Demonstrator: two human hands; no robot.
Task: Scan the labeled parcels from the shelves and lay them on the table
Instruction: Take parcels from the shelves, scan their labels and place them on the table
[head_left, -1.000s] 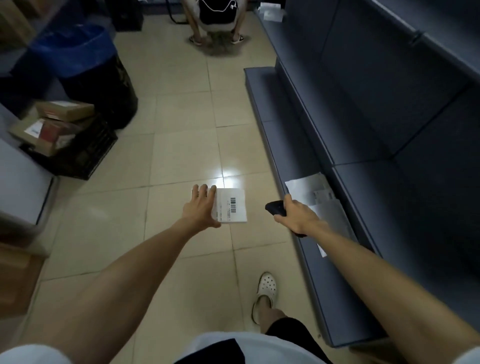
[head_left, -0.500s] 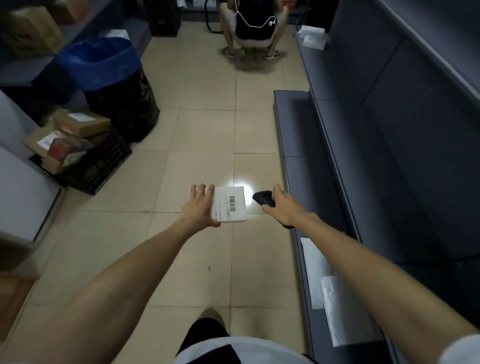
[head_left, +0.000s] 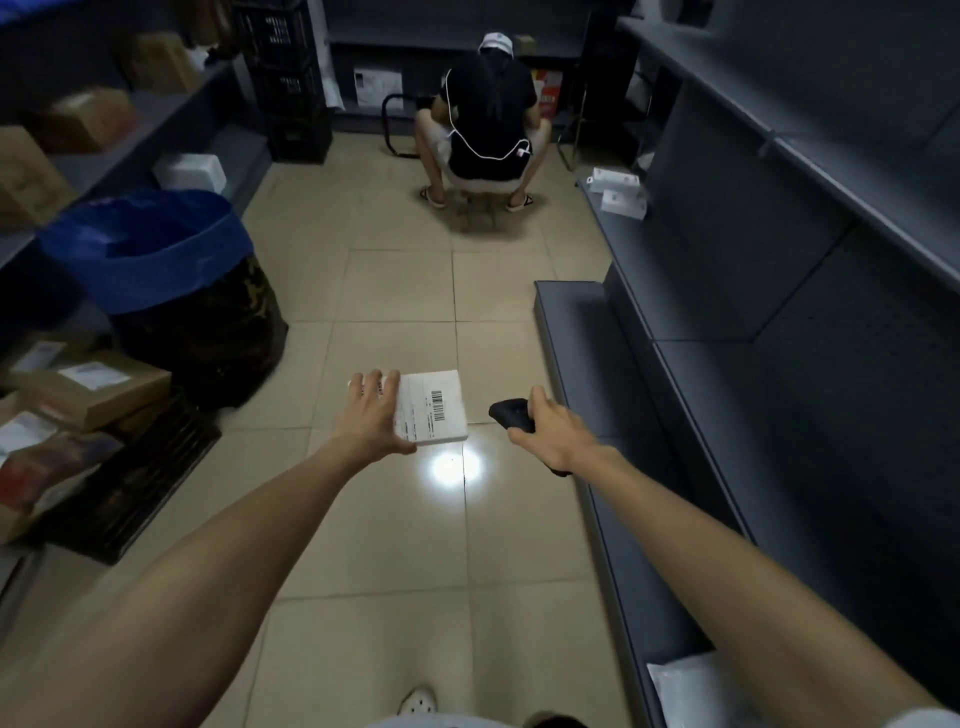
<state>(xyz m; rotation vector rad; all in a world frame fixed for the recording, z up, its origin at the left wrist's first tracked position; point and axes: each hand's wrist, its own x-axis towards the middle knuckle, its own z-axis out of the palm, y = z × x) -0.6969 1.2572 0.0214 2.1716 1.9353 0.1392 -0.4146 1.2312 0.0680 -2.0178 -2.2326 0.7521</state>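
The white parcel is up in the air over the tiled floor, out in front of me at about waist level, flat, with its label facing the camera. I only have the head view. In it my left hand grips the parcel by its left edge: the fingers lie nearly straight and close together over that edge, and the thumb pinches in at the near corner. My right hand is wrapped round the handle of the black scanner, fingers curled tight on it, and the scanner's head sits just beside the parcel's right edge, not touching. I judge the step in hand to be the scan. To do it well I would hold the parcel level, leave the barcode uncovered, and turn the scanner head across onto the label from a little further back so the whole code falls in its beam. A bright spot shines on the floor just below the parcel; whether it comes from the scanner or a ceiling lamp I cannot tell. The grey shelves run along my right. A crate of brown boxes and a bin with a blue bag stand at my left. A person sits at the far end of the aisle. The table is not in sight.
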